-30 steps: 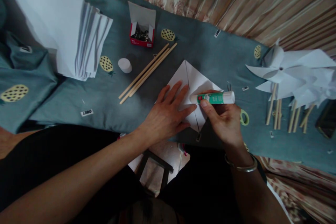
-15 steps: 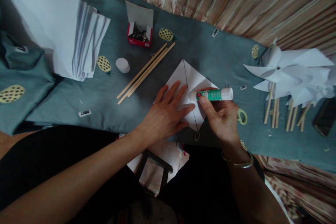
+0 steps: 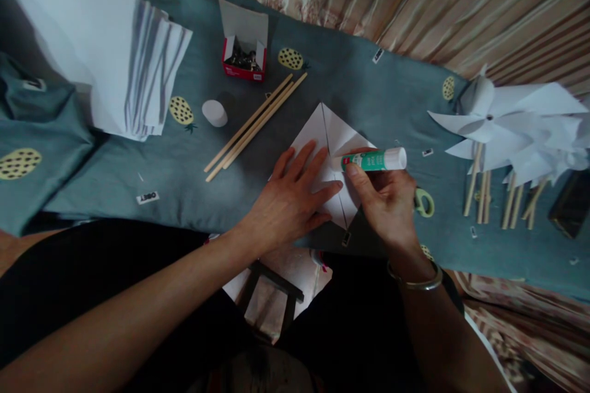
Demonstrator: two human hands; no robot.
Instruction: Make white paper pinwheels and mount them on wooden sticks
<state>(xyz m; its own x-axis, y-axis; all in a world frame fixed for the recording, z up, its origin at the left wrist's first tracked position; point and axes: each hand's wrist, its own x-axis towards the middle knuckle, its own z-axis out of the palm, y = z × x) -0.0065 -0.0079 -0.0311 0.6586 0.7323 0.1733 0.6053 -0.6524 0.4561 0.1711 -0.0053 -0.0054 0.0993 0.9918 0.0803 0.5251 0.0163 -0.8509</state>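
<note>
Box of metal pieces beyond paper

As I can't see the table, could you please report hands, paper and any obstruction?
Left hand flat on white paper. Right hand gripping green glue stick, tip at or just over paper's middle. Light-green loop beside right hand, off the paper.

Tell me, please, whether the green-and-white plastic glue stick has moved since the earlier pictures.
Yes: against the white paper square, the glue stick in the right hand has shifted slightly forward, toward the square's far corner.
</note>
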